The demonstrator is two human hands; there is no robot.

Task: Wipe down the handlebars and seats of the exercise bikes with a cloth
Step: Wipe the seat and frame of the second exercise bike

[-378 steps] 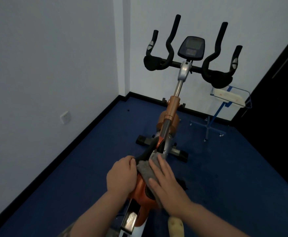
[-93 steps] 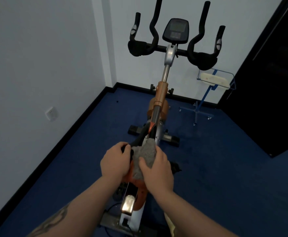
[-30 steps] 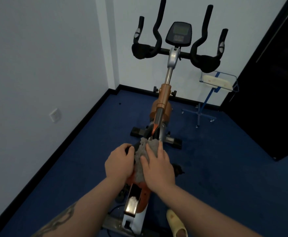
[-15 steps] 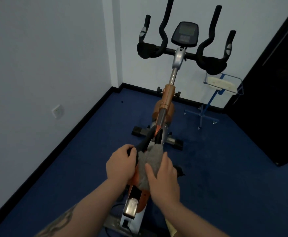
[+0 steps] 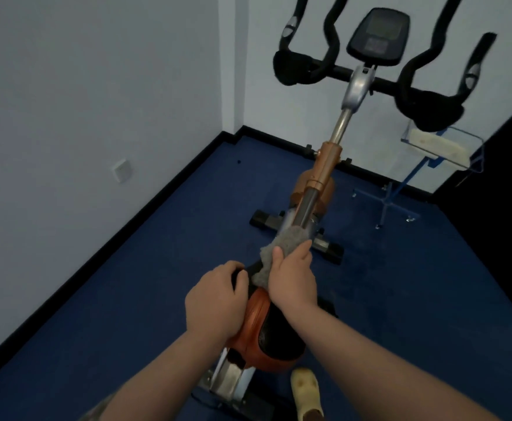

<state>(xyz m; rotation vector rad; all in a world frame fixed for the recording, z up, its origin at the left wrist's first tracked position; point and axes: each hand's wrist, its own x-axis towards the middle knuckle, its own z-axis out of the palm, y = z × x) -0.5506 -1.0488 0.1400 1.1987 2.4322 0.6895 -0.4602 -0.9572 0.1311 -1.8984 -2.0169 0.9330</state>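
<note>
Blue carpet [image 5: 127, 299] is spreading under the bike. Nearest, the left hand [image 5: 215, 302] is curling its fingers round the seat [image 5: 267, 326], probably bracing it. Just beyond, the right hand [image 5: 291, 281] is gripping the grey cloth [image 5: 285, 247], pushing it over the seat's nose; half a second ago it was sitting further back. Farthest, the handlebars [image 5: 367, 77] are waiting, untouched.

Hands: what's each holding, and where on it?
Right hand grips the grey cloth at its near end, over the seat's nose. Left hand holds the seat by its left edge.
</note>
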